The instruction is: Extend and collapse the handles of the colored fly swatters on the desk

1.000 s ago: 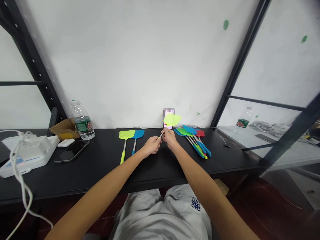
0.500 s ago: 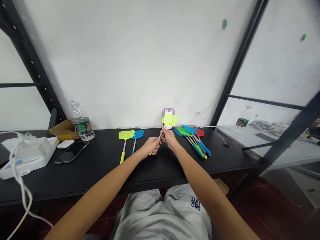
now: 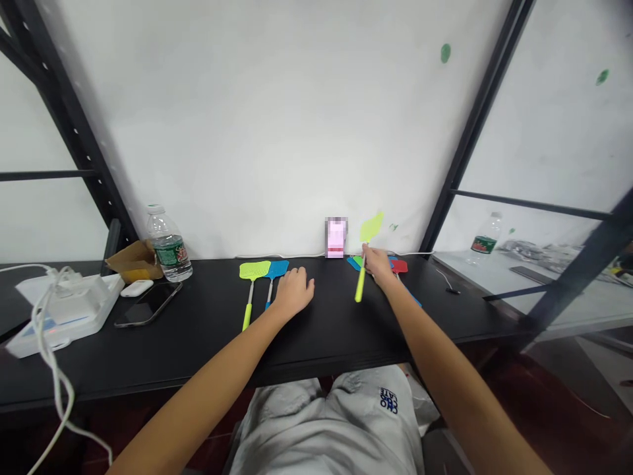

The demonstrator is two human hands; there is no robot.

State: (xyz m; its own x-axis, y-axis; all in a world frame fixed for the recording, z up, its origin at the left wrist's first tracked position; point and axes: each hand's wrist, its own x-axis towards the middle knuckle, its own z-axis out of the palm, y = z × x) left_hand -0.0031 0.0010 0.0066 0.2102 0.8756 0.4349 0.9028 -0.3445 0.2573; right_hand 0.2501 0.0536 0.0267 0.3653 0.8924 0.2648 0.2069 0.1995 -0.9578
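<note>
My right hand (image 3: 376,265) is closed around the metal shaft of a yellow-green fly swatter (image 3: 360,286), held above the table with its head up and its handle hanging down. Behind that hand and forearm lies a pile of fly swatters in blue, green and red, partly covered; the red swatter (image 3: 399,266) shows at its right side. My left hand (image 3: 295,290) holds nothing, palm down, fingers slightly apart, just right of a blue fly swatter (image 3: 278,268). Beside that one, a second yellow-green fly swatter (image 3: 254,270) lies with its handle toward me.
A phone with a lit screen (image 3: 336,237) leans on the white wall. At the left of the black table (image 3: 208,356) are a water bottle (image 3: 171,251), a dark phone (image 3: 149,305), a white case (image 3: 137,288), a cardboard box (image 3: 133,260) and a power strip (image 3: 69,316) with white cables.
My left hand has let go of the yellow-green swatter and moved slightly left. My right hand has carried the swatter rightward, in front of the pile, and it now hangs more upright.
</note>
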